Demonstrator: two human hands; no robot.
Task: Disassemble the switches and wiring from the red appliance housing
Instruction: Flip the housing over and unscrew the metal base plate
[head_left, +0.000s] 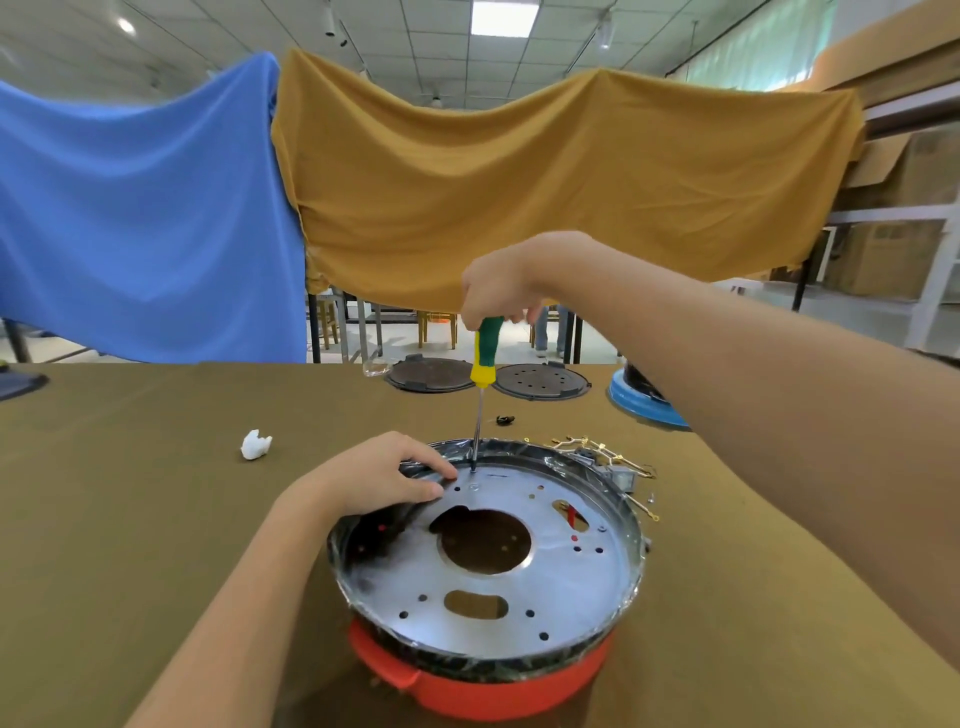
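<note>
The head view shows our big brown table (130, 519) with hanging cloths behind it, a blue cloth (140, 218) on the left and a yellow-brown cloth (545, 192) next to it. On the table, to the left, sits a small white crumpled lump (255, 445), well apart from everything else.

Our left hand (379, 475) rests on the far left rim of the red appliance housing (498, 691). Its fingers lie nearly straight, pressing down on the silver metal plate (561, 587), and they grip nothing.

The housing sits on the table right in front of us, near the bottom middle. The round plate fills its top and has a big hole in the middle (with many little holes around it).

Our right hand (498, 291) is up high, curled tight around the top of the screwdriver (484, 358). The handle is green and yellow. The thin metal shaft stands almost upright, and its tip touches the plate just beside our left fingertips.

Behind the housing lie two dark round discs (431, 375). To the right, a tangle of gold wires (597, 452) lies just beside the rim. Farther right sits a blue round thing (644, 405), partly hidden by our right arm.
</note>
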